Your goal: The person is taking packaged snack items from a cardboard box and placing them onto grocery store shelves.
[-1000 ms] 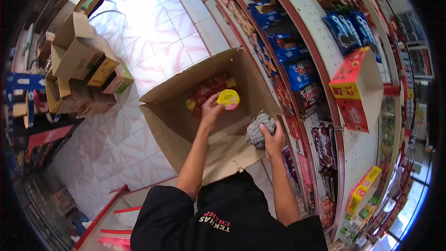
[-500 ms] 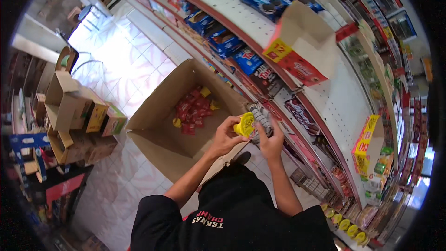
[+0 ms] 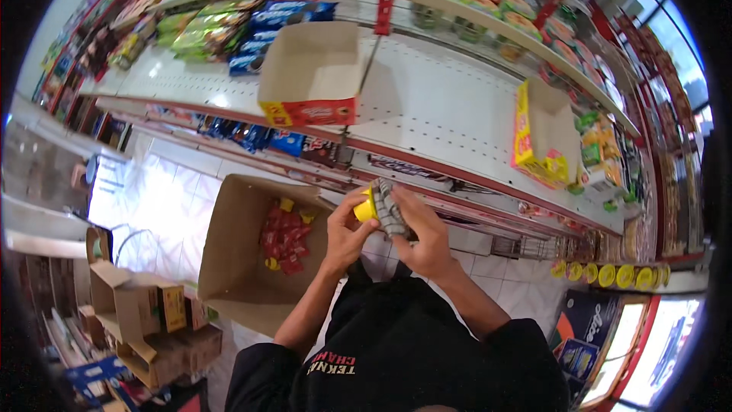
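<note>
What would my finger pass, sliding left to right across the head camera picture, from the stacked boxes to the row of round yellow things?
Stacked cardboard boxes → red packets → left hand → yellow tub → checked cloth → right hand → row of round yellow things.

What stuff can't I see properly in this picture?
In the head view:
Yellow cup: partly hidden by the left hand and the checked cloth.
Checked cloth: partly hidden by the right hand.
Red packets in the cardboard box: too small and overlapping to count.
Black shirt: cut off by the bottom edge.
</note>
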{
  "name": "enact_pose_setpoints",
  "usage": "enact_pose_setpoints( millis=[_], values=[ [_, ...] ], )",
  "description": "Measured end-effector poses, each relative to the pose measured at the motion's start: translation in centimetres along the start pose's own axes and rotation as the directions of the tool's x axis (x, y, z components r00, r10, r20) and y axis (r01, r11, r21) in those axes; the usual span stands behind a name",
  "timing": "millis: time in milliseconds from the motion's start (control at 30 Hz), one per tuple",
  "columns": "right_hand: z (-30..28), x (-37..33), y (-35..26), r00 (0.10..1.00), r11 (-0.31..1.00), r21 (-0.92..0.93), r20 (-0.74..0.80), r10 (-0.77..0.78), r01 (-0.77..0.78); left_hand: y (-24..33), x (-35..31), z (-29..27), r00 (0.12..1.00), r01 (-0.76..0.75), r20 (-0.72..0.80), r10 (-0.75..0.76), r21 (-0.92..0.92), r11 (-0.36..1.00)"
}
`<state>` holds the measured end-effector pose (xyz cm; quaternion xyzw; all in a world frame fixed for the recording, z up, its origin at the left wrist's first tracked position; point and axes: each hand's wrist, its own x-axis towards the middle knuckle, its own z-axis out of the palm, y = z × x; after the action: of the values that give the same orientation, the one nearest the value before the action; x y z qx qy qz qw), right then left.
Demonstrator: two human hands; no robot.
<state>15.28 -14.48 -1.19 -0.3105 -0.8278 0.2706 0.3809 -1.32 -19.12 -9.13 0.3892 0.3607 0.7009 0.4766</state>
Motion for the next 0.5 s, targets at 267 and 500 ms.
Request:
enact_pose_setpoints(
  millis=[267, 500],
  values=[
    [-5.6, -0.5, 0.3, 0.987, 0.995, -0.063, -0.143, -0.079, 0.071, 0.5, 1.4, 4.3, 0.967, 0.054, 0.251, -0.052, 0.000, 0.999],
    [-8.4, -2.9, -0.1, 0.960, 0.955, -0.120, -0.028, -0.278, 0.273, 0.3, 2.6, 6.7, 0.975, 0.077, 0.212, -0.064, -0.054, 0.996]
  ],
)
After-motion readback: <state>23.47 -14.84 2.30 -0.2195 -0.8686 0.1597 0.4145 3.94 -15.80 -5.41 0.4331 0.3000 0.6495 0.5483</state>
